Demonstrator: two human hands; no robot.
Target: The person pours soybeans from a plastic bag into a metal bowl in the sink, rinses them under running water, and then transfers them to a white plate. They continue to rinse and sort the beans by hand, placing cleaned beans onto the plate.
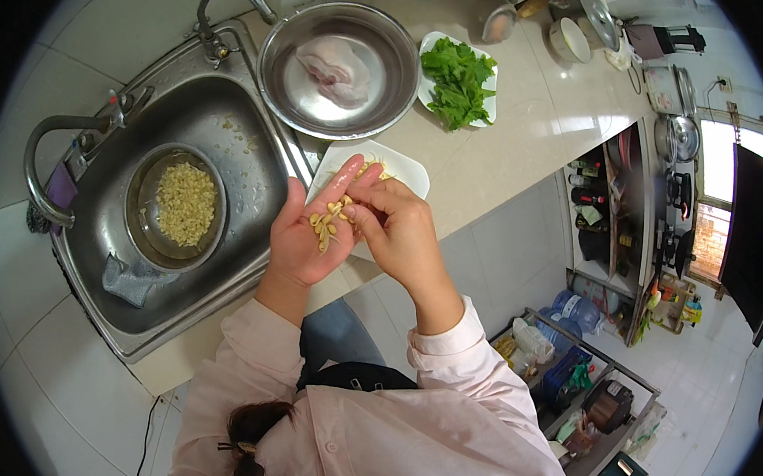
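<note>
My left hand [301, 249] is palm up with a small heap of soybean sprouts [325, 226] resting on it. Over that palm, my right hand [405, 230] pinches at the sprouts between thumb and fingers. Beneath both hands lies a white plate [414, 176], partly hidden, with more sprouts on it. To the left, a metal bowl [220, 223] in the sink holds many pale yellow bits in water; they look like bean pieces. A large steel basin [271, 64] beyond the plate contains a piece of raw pale meat [336, 72].
A steel sink [252, 182] with two curved faucets [71, 125] is at left; a wet grey cloth [133, 282] lies in it. Leafy greens [457, 84] fill another white plate on the counter [528, 129]. At right stand a shelf cart [623, 381] and a stove area.
</note>
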